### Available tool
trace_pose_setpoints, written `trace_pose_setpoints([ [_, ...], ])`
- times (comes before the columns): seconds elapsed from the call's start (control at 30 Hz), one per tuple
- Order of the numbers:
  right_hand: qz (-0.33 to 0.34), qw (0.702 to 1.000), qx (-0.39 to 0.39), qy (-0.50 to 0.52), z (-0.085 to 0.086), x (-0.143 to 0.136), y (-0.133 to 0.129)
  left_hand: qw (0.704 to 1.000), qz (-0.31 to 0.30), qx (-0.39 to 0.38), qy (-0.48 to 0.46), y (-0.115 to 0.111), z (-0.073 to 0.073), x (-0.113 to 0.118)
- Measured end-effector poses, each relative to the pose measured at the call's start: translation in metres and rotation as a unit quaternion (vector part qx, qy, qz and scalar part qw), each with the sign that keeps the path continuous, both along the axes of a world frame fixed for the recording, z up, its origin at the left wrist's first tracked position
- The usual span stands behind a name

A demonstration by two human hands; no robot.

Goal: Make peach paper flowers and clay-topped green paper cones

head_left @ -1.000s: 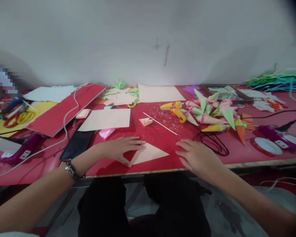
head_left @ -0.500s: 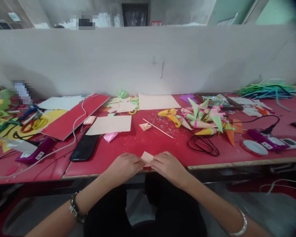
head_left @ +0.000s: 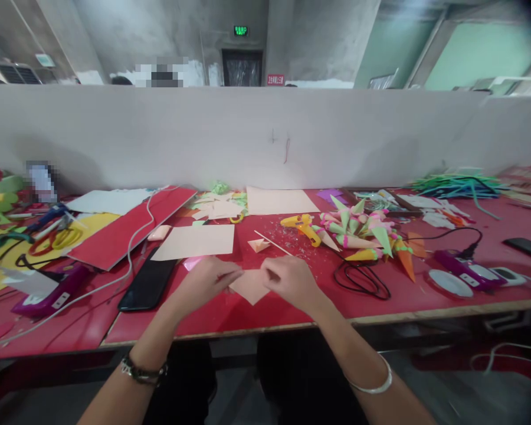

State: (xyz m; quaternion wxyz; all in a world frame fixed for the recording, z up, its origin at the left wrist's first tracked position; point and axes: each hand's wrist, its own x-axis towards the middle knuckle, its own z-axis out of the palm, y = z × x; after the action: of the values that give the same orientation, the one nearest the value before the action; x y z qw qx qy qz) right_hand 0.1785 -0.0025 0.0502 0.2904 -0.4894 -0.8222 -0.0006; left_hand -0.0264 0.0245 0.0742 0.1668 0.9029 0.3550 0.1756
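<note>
A small piece of peach paper (head_left: 251, 287) is held between my two hands just above the red table, one corner pointing down toward me. My left hand (head_left: 206, 283) pinches its left corner between thumb and fingers. On the other side my right hand (head_left: 292, 283) is closed on the right corner, fingers curled. Just beyond lies a small folded peach paper piece (head_left: 259, 245), beside a thin wooden stick (head_left: 272, 242). Left of these is a larger peach sheet (head_left: 194, 242), partly over a black phone (head_left: 147, 283).
A yellow glue gun (head_left: 301, 227) and a bunch of paper cones (head_left: 363, 230) lie right, near a black cable (head_left: 363, 280) and a purple power strip (head_left: 469, 271). A red board (head_left: 133, 227) and another purple strip (head_left: 55, 289) are left. A white partition (head_left: 203, 136) stands behind.
Both hands have moved forward from the table's front edge, bringing the peach paper with them. More of the paper now shows between the hands. The head view has tilted up.
</note>
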Motion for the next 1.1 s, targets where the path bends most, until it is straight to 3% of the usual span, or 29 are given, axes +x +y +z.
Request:
trace_pose_setpoints([
  [0.13,-0.155,0.988,-0.001,-0.019,0.003,0.026,0.008,0.999,0.051,-0.010,0.007,0.013,-0.001,-0.014],
  [0.2,-0.187,0.982,0.010,0.004,0.007,0.029,0.012,0.998,0.060,-0.015,0.012,0.017,-0.003,-0.016],
  [0.3,-0.067,0.996,-0.005,0.058,0.011,0.015,0.015,0.999,0.050,-0.010,0.013,0.021,-0.011,-0.015],
  [0.37,0.003,0.998,-0.051,0.031,0.010,-0.002,0.016,0.999,0.035,0.000,0.008,0.021,-0.017,-0.014],
  [0.5,0.005,0.995,-0.097,-0.028,0.003,-0.028,0.018,0.990,0.043,0.124,0.043,0.018,-0.026,-0.010],
  [0.63,0.037,0.995,-0.088,-0.025,0.000,-0.037,0.017,0.958,0.073,0.266,0.081,0.009,-0.029,-0.002],
  [0.77,0.055,0.994,-0.096,0.003,-0.001,-0.031,0.013,0.943,0.098,0.312,0.062,0.006,-0.031,-0.003],
  [0.87,0.053,0.989,-0.116,0.075,-0.003,-0.022,0.011,0.949,0.127,0.283,0.056,0.010,-0.032,-0.015],
  [0.97,0.030,0.973,-0.140,0.179,-0.007,-0.014,0.011,0.958,0.206,0.197,0.012,0.015,-0.033,-0.030],
  [1.03,0.003,0.951,-0.151,0.268,-0.010,-0.014,0.013,0.958,0.256,0.093,-0.092,0.018,-0.036,-0.037],
  [1.1,-0.008,0.909,-0.182,0.374,-0.013,-0.018,0.015,0.938,0.248,-0.040,-0.241,0.019,-0.042,-0.039],
])
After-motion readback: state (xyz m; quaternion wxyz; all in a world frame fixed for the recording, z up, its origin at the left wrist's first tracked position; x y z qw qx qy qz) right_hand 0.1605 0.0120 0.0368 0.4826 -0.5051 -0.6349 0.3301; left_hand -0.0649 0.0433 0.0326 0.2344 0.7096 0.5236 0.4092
